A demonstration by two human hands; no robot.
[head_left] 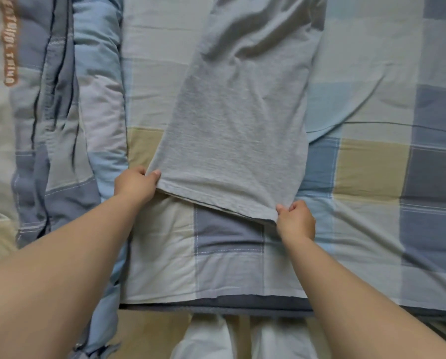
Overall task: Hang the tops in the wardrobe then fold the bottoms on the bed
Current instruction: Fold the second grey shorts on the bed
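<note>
Checked bed sheet (372, 164), quilt (61, 125) at left; left hand (135, 183), right hand (295, 220) pinching grey trousers (232, 125) hem.

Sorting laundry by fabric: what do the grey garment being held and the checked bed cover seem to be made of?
The grey garment looks like thin, matte cotton-type cloth, perhaps jersey: fine crinkled texture, soft folds, stitched hem. The checked bed cover looks like smooth matte woven cotton: crisp creases, printed blocks, visible white stitching. The fibre itself cannot be confirmed.
</note>
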